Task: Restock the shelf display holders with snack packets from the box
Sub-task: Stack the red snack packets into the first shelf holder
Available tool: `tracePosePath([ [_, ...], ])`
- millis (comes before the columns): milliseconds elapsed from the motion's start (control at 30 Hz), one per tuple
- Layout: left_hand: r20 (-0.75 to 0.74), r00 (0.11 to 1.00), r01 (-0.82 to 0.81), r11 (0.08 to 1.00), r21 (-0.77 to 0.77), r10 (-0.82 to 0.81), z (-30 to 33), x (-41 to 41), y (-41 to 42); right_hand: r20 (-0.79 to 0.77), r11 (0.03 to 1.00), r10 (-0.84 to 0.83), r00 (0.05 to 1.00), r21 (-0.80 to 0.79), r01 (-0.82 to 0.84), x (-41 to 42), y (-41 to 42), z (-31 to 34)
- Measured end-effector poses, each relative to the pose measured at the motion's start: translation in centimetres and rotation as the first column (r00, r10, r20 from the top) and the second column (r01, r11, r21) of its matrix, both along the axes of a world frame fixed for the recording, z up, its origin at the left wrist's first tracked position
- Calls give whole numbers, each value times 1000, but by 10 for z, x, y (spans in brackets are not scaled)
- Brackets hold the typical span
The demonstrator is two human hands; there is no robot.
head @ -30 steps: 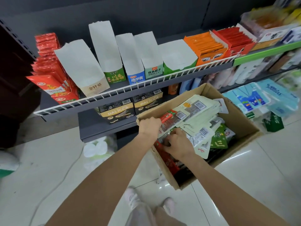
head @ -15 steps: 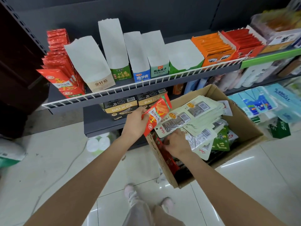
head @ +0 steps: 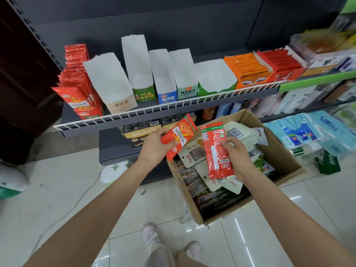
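Note:
A cardboard box [head: 281, 160] on the floor holds several snack packets, pale ones [head: 243, 134] on top. My left hand [head: 154, 147] grips a red-orange packet [head: 180, 137] above the box's left edge. My right hand [head: 236, 157] holds a red packet [head: 216, 151] with a green top over the box. On the shelf [head: 169, 110] stand display holders: a red one [head: 81, 97] full of packets at the left, then white holders [head: 111, 83] that look empty, an orange one [head: 248, 70] and a red one [head: 281, 64] filled.
A lower shelf holds dark DALICCA boxes [head: 138, 132]. Blue tissue packs [head: 308, 130] and a green carton [head: 327, 162] lie right of the box. White rolls [head: 113, 170] sit on the tiled floor at the left. My feet [head: 152, 239] stand below.
My left hand lifted a red-orange packet out of the box and up. My right hand came out of the box holding a red packet. The view shifted closer to the shelf.

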State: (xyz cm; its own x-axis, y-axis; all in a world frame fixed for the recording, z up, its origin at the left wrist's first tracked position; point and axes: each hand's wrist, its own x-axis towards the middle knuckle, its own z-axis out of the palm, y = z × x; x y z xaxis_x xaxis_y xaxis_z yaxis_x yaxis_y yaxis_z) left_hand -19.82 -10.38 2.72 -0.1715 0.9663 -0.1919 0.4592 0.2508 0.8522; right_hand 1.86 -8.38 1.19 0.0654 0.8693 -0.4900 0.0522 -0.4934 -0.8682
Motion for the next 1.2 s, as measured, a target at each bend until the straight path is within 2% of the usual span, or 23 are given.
tracePosePath([
  [67, -81, 996, 26, 1000, 8, -26, 7, 4, 4, -91, 999, -33, 995, 6, 34, 0, 2, 11],
  [167, -143, 989, 65, 992, 104, -50, 22, 11, 6, -218, 997, -62, 974, 34, 71, -4, 7, 29],
  [267, -94, 994, 70, 980, 188, -53, 37, 14, 8, -226, 997, -27, 974, 59, 41, -11, 15, 45],
  [367, -58, 992, 125, 967, 221, -115, 52, 10, 11, -115, 997, 35, 993, 66, -27, -27, 25, 58],
  [467, -73, 982, 186, 960, 209, -174, 58, 0, 18, -224, 999, -35, 974, -37, 27, -45, 34, 65],
  [633, 185, 964, 160, 972, 170, -191, 62, -28, 41, -371, 994, -36, 928, -114, -6, -75, 52, 73],
  [667, 167, 962, 184, 966, 180, -214, 64, -35, 47, -392, 993, -39, 919, -117, -8, -83, 56, 75],
  [733, 30, 970, 228, 950, 214, -240, 70, -50, 59, -406, 994, -15, 914, -101, -29, -101, 65, 82],
  [800, -34, 977, 211, 943, 256, -209, 77, -69, 76, -332, 992, 76, 940, -73, -106, -121, 75, 88],
  [833, -24, 980, 198, 943, 268, -199, 80, -80, 85, -213, 983, 160, 964, -52, -175, -131, 79, 91],
  [867, -7, 979, 197, 943, 270, -203, 84, -92, 94, -5, 964, 264, 965, -23, -264, -139, 85, 93],
  [900, 1, 976, 210, 941, 267, -218, 89, -103, 102, 282, 930, 353, 892, -2, -368, -146, 92, 95],
  [933, -10, 971, 234, 935, 268, -240, 93, -114, 109, 566, 883, 384, 730, 8, -470, -153, 100, 96],
  [967, -31, 964, 264, 926, 271, -266, 97, -124, 115, 748, 834, 352, 562, 21, -551, -161, 106, 98],
  [1000, -47, 954, 296, 916, 272, -295, 101, -134, 120, 812, 796, 310, 495, 63, -602, -171, 112, 100],
  [1033, -51, 945, 324, 907, 269, -322, 105, -143, 124, 791, 762, 312, 526, 123, -636, -182, 117, 103],
  [1100, -75, 938, 346, 894, 285, -339, 108, -163, 133, 583, 707, 439, 683, 245, -663, -206, 125, 108],
  [1133, -103, 941, 339, 891, 300, -324, 109, -172, 137, 487, 698, 495, 719, 270, -663, -220, 128, 110],
  [1200, -108, 963, 267, 900, 344, -245, 109, -194, 144, 446, 716, 485, 753, 293, -634, -245, 134, 109],
])
